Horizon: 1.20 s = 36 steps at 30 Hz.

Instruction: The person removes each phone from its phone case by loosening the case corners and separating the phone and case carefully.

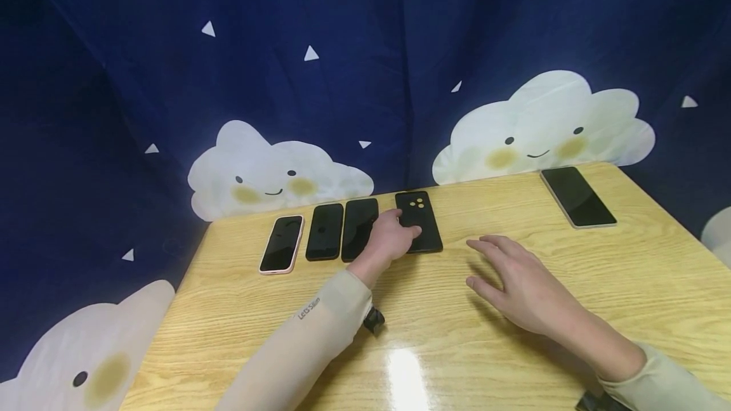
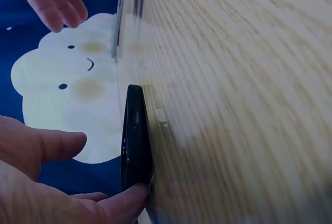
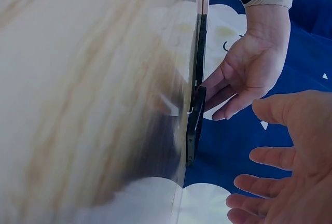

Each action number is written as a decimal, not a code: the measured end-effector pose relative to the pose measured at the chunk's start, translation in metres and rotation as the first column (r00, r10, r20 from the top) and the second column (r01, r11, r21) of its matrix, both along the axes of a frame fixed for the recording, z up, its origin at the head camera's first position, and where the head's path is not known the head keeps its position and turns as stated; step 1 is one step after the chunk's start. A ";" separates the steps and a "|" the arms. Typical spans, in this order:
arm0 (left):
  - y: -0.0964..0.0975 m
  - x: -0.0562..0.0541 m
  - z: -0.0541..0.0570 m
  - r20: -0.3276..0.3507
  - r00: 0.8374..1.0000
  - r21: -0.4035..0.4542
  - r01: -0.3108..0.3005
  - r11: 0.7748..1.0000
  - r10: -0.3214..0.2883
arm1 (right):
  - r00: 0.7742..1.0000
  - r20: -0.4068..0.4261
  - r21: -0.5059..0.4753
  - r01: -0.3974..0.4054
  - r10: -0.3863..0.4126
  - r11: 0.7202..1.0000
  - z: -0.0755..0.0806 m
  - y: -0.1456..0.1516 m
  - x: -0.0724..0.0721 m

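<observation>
A black phone case [image 1: 425, 224] lies back up near the table's far edge, wood colour showing in its round camera holes. My left hand [image 1: 394, 236] reaches over its left side. In the left wrist view a fingertip touches the edge of the case [image 2: 136, 136], while the thumb stands apart from it. Whether a phone sits inside, I cannot tell. My right hand [image 1: 520, 284] hovers above the wood to the right of the case, fingers spread and holding nothing; the right wrist view shows this hand [image 3: 295, 167] clear of the case [image 3: 195, 130].
Left of the case, in a row, lie a black phone [image 1: 356, 233], another black phone [image 1: 325, 231] and a pink-edged phone [image 1: 282, 244]. A larger phone [image 1: 578, 196] with a light frame lies at the far right. A dark blue cloud-print curtain [image 1: 354, 49] hangs behind the wooden table [image 1: 445, 335].
</observation>
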<state>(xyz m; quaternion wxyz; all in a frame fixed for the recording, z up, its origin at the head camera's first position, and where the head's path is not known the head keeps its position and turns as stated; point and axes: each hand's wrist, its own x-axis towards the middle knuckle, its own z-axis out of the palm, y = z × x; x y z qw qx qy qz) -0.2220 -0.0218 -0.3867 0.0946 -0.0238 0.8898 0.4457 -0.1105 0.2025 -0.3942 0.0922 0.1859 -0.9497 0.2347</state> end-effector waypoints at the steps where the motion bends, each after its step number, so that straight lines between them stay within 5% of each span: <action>1: 0.000 0.001 0.001 0.000 1.000 -0.003 0.000 1.000 0.000 | 1.000 0.001 0.001 0.001 -0.001 1.000 0.000 0.000 0.000; 9: -0.012 0.000 0.000 -0.026 0.999 -0.055 0.028 0.998 -0.030 | 1.000 0.003 0.004 0.004 -0.004 1.000 0.000 0.000 0.001; 13: -0.023 -0.003 0.000 -0.102 0.993 -0.168 0.041 0.985 -0.058 | 1.000 -0.004 0.002 -0.002 0.002 1.000 -0.001 0.001 0.000; 16: -0.032 -0.005 0.000 -0.157 0.984 -0.342 0.024 0.939 -0.082 | 1.000 -0.006 -0.001 -0.007 0.007 1.000 -0.001 0.001 0.000; 20: -0.040 -0.009 0.000 -0.156 0.984 -0.569 -0.015 0.822 -0.090 | 1.000 -0.007 -0.001 -0.011 0.011 1.000 0.000 0.001 0.000; 22: -0.043 -0.011 0.000 -0.140 0.988 -0.623 -0.031 0.782 -0.072 | 1.000 -0.009 0.001 -0.013 0.013 1.000 0.000 0.002 0.000; 36: -0.049 -0.025 -0.007 -0.060 0.998 -0.699 -0.056 0.713 0.020 | 1.000 -0.009 0.000 -0.009 0.009 1.000 0.003 0.002 0.001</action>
